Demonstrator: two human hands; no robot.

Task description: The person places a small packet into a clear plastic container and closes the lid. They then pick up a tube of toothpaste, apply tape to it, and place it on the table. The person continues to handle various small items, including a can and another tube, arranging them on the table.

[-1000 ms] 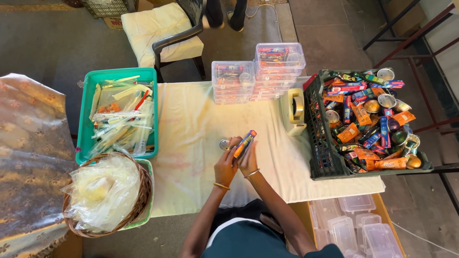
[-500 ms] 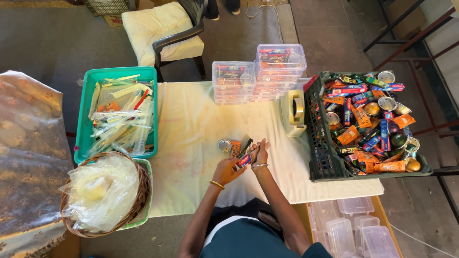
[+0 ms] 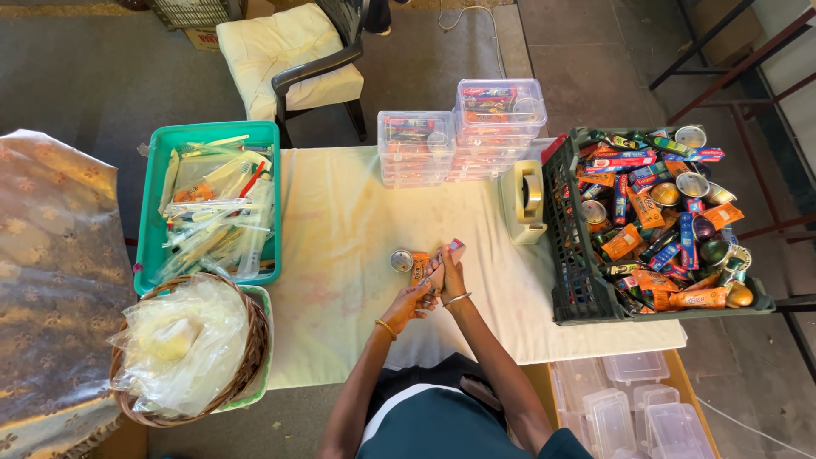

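- Where the view looks straight down, a table under a pale yellow cloth fills the middle, with the person's forearms reaching onto it from the bottom edge.
- A patterned shiny cover lies over something at the far left.
- A dark crate stands at the right end of the table, heaped with bright snack packets and small round tins.
- A green tray sits at the left end, filled with clear-wrapped long items.
- A wicker basket stands just in front of the tray and holds crumpled clear plastic bags.
- A chair with a cream cushion stands behind the table.
- Stacks of clear lidded boxes stand at the far edge; the filled ones show coloured goods inside.
- More empty clear boxes lie on the floor at the lower right.
- A beige tape dispenser stands just beside the crate.
- The left hand and the right hand meet above the cloth near its middle, fingers closed together around a small bundle of slim packets, one end pink and orange.
- A small round tin lies on the cloth just left of the bundle.
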